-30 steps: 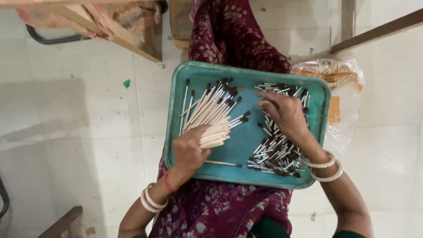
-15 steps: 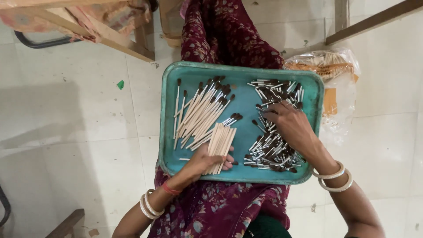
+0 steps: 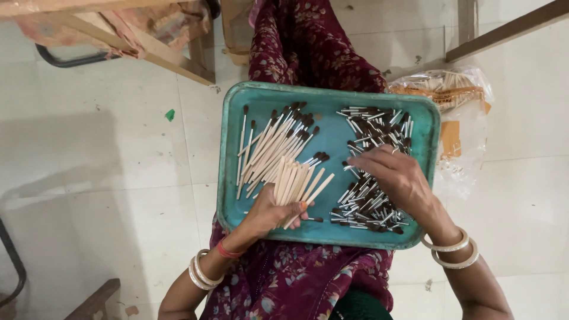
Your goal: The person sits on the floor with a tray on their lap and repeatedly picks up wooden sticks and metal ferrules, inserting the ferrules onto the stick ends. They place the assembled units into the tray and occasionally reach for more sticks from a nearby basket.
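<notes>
Two hands sort small brushes on a teal tray (image 3: 234,178) resting on the lap.

The left hand (image 3: 269,213) is clamped around a bundle of wooden sticks (image 3: 296,181) near the tray's front edge. The right hand (image 3: 394,178) rests, fingers loosely spread, on a pile of metal-capped brush tips (image 3: 367,207); more finished brushes (image 3: 275,142) lie at the tray's left.

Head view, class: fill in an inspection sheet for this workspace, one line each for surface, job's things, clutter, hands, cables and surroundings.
Surface: teal tray resting on the person's lap.
Job's things: bundle of wooden sticks in the left hand; loose pile of dark-tipped sticks at the tray's left; heap of short metal-and-black pieces at its right.
Clutter: clear plastic bag beside the tray.
Hands: left hand grips the bundle; right hand rests on the heap.
Cables: nothing seen.
Surroundings: pale tiled floor; wooden frame above.
</notes>
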